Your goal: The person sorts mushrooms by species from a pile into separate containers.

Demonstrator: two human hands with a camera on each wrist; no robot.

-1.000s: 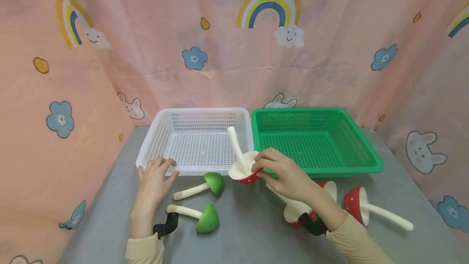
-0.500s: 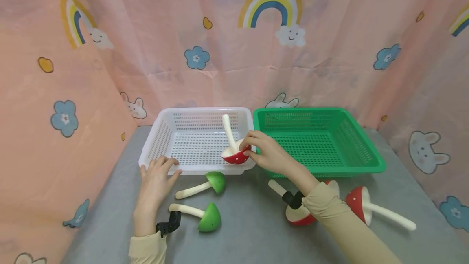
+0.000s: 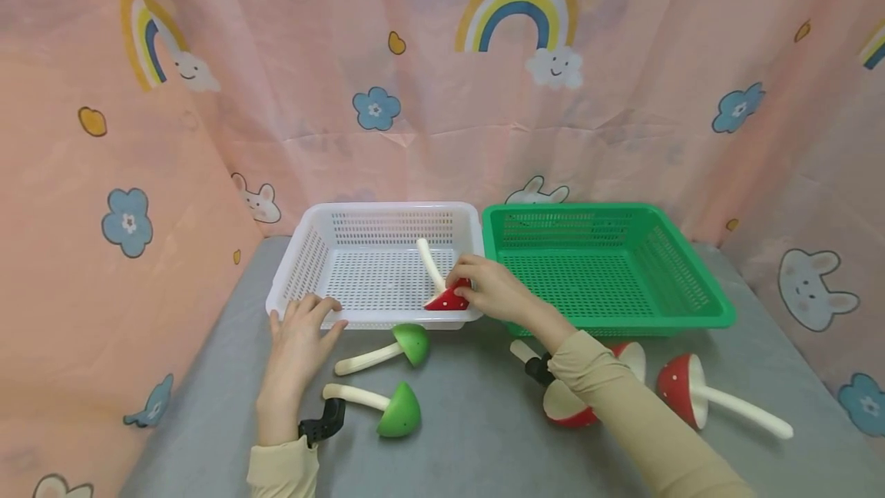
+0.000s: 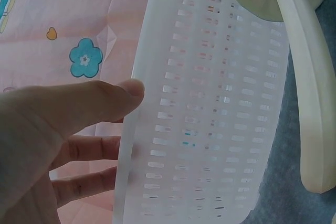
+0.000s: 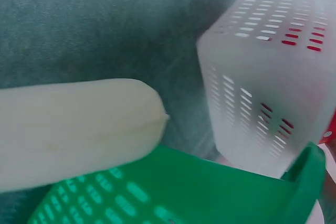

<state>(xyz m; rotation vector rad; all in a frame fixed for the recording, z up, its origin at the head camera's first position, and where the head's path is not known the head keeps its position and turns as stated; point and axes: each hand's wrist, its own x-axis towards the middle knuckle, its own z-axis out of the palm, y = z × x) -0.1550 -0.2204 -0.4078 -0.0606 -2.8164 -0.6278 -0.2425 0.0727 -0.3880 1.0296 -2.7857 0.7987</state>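
Observation:
My right hand (image 3: 487, 287) pinches the cap edge of a toy mushroom (image 3: 449, 300) with a white-dotted red cap and a cream stem. The mushroom is inside the near right corner of the white basket (image 3: 387, 318), stem pointing up and back, the cap's underside hidden by the rim. My left hand (image 3: 297, 344) holds the same basket's near left rim; in the left wrist view its thumb (image 4: 100, 103) lies at the rim, fingers behind the wall. Two green-capped toy mushrooms (image 3: 409, 344) lie on the grey table in front of that basket.
A green basket (image 3: 622, 322) stands right beside the white one. Several more red-capped mushrooms (image 3: 677, 390) lie in front of it, partly under my right sleeve (image 3: 622, 413). One stem (image 5: 79, 129) fills the left of the right wrist view. A patterned curtain (image 3: 415, 152) hangs behind.
My right hand has carried the red-capped mushroom from in front of the white basket over its rim and down inside. My left hand stays at the rim.

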